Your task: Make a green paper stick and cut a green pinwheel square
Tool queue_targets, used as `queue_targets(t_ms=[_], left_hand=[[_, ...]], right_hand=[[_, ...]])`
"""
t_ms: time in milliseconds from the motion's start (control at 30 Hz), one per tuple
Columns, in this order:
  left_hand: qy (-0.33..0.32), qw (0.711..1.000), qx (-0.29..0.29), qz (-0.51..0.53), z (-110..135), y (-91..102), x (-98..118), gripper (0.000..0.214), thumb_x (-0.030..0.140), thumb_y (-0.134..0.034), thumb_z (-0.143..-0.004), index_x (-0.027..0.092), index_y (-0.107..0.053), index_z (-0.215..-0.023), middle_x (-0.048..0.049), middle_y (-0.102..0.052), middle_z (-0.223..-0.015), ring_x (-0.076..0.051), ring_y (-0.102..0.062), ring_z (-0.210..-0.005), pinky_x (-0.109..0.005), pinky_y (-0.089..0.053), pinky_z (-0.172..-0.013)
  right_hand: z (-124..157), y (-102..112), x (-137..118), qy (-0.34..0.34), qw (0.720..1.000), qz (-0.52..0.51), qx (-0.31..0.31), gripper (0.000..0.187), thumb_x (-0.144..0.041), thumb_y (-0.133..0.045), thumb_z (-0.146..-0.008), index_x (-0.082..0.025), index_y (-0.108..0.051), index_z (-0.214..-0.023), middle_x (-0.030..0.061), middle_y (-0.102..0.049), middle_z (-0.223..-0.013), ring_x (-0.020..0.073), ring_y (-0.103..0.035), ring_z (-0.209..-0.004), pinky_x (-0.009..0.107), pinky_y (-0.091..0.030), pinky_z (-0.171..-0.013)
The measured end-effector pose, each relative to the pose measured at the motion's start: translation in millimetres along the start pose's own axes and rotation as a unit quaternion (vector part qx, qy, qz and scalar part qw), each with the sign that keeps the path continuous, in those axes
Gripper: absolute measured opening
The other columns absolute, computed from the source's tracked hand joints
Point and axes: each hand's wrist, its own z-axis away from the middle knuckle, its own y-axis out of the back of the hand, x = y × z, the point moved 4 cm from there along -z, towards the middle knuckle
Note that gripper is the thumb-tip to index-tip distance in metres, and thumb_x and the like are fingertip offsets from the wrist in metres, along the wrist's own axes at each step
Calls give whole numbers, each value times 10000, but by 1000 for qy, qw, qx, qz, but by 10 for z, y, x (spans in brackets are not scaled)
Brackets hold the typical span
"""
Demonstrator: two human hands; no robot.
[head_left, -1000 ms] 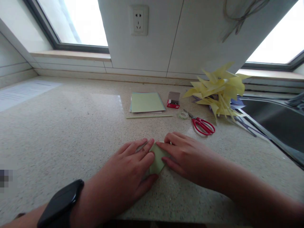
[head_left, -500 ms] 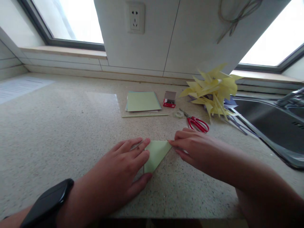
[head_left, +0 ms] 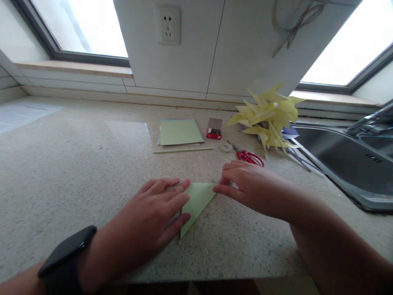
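Note:
A sheet of pale green paper (head_left: 198, 200), folded into a triangle, lies on the speckled counter between my hands. Across its left side rests my left hand (head_left: 162, 213), palm down with fingers stretched out, pressing the paper to the counter; the part beneath is hidden. My right hand (head_left: 239, 184) pinches the triangle's upper right corner between thumb and curled fingers. Just beyond that hand are red-handled scissors (head_left: 250, 157), partly covered by it.
Behind the hands are a stack of coloured paper sheets (head_left: 181, 132), a thin pale stick (head_left: 183, 150), a small ring of tape (head_left: 226, 147) and an open red box (head_left: 214, 130). Yellow paper pinwheels (head_left: 270, 114) lie beside the sink (head_left: 346, 159) at right.
The thumb of my left hand has moved up along the folded edge, baring the triangle's lower tip. My right hand's fingers have shifted slightly at the corner. The view has moved a little.

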Motion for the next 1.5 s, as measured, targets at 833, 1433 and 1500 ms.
queue_targets(t_ms=[833,1433,1500], left_hand=[[157,870,126,451,17,88,-221,269,416,-600,-964,199,-707,-844,13,-676,-765,-148,-599,-718,-245,-453,-627],[64,899,129,414,100,107,-106,381,326,-518,-1022,174,-630,-692,22,-547,-690,-106,-520,-655,-218,-412,-614],[74,893,131,424,100,77,-133,361,329,-523,-1021,181,-644,-715,22,-569,-695,-110,-516,-657,-219,-402,-609]], right_hand=[[-200,-217,-185,-27,865,-495,82,198,-363,-764,-827,-173,-709,-836,-10,-629,-708,111,-545,-635,228,-434,-567],[-143,-162,-321,52,850,-515,93,222,-307,-799,-816,-154,-698,-691,-10,-624,-654,98,-530,-598,226,-408,-551],[-153,-164,-283,48,856,-508,89,241,-333,-790,-827,-153,-703,-694,-3,-623,-658,105,-530,-604,233,-404,-548]])
